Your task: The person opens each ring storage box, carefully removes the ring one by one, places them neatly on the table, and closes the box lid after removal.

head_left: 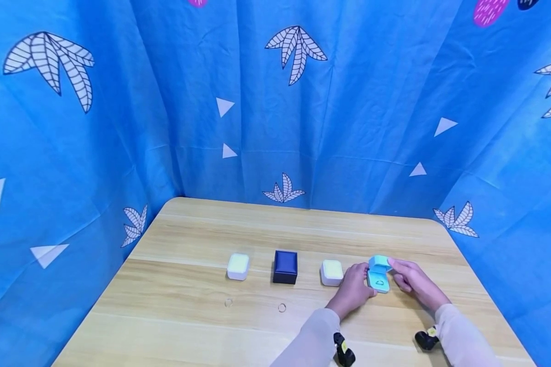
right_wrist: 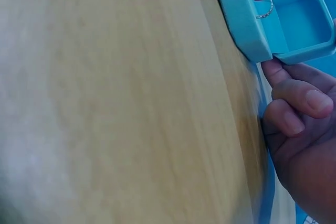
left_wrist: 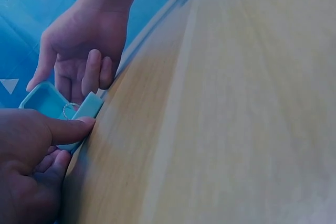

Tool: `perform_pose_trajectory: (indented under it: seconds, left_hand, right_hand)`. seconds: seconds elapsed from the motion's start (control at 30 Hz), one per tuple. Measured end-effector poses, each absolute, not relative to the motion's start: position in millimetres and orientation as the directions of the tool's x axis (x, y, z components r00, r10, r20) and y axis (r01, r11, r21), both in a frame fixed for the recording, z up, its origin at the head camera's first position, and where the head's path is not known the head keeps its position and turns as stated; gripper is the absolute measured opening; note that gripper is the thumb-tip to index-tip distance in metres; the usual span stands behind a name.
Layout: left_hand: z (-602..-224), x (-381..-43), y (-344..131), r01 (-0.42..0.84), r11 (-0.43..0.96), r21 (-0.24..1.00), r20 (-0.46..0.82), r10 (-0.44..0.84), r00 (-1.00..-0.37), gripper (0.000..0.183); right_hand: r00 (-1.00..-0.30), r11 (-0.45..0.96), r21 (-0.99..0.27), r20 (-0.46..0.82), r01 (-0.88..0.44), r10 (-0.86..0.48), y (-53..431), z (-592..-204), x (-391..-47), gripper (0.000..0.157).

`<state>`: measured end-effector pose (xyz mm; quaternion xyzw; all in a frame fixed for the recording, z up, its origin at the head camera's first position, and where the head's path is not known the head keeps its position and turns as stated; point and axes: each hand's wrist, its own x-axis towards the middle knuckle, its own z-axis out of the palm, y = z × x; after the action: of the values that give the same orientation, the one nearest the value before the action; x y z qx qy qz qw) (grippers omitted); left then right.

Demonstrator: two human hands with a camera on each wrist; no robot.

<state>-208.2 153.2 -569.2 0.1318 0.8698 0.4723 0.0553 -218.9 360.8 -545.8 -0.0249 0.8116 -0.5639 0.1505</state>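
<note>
A turquoise ring box (head_left: 378, 283) stands on the table with its lid raised. A thin ring (right_wrist: 270, 6) sits upright in the box's slot, half showing. My left hand (head_left: 352, 291) grips the base from the left, its thumb against the front in the left wrist view. From the right, my right hand (head_left: 413, 279) pinches the lid (right_wrist: 304, 19) between thumb and forefinger; its other fingers are curled in. Two loose rings lie on the table: a pale ring (head_left: 228, 303) and a darker gold-toned ring (head_left: 282, 308).
Left of my hands, a white box (head_left: 332, 272), a dark blue box (head_left: 285, 266) and another white box (head_left: 238, 266) stand in a row, lids closed. The wooden table (head_left: 174, 331) meets a blue patterned curtain (head_left: 275, 117) at its back and sides.
</note>
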Motion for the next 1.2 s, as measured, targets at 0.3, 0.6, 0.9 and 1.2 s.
perform_pose_trajectory:
  seconds: [0.3, 0.6, 0.9, 1.2]
  left_hand:
    - [-567.5, -207.5, 153.5, 0.186, 0.505, 0.843, 0.045, 0.279, -0.959, 0.068]
    - [-566.5, -208.9, 153.9, 0.185, 0.545, 0.818, 0.042, 0.264, -0.964, 0.067]
    - [-568.8, -209.0, 153.9, 0.190, 0.547, 0.815, 0.044, 0.269, -0.962, 0.066]
    - [-569.4, -207.3, 154.4, 0.203, 0.550, 0.810, 0.049, 0.282, -0.958, 0.065]
  right_hand:
    - [-0.981, 0.330, -0.939, -0.143, 0.093, -0.130, 362.3, -547.8, -211.9, 0.058]
    - [-0.994, 0.398, -0.911, -0.098, 0.107, 0.043, 360.0, -541.5, -197.3, 0.066]
    - [-0.993, 0.440, -0.890, -0.101, 0.118, 0.064, 347.4, -544.5, -179.3, 0.053]
    - [-0.997, 0.470, -0.880, -0.078, 0.070, 0.003, 335.5, -551.1, -175.2, 0.039]
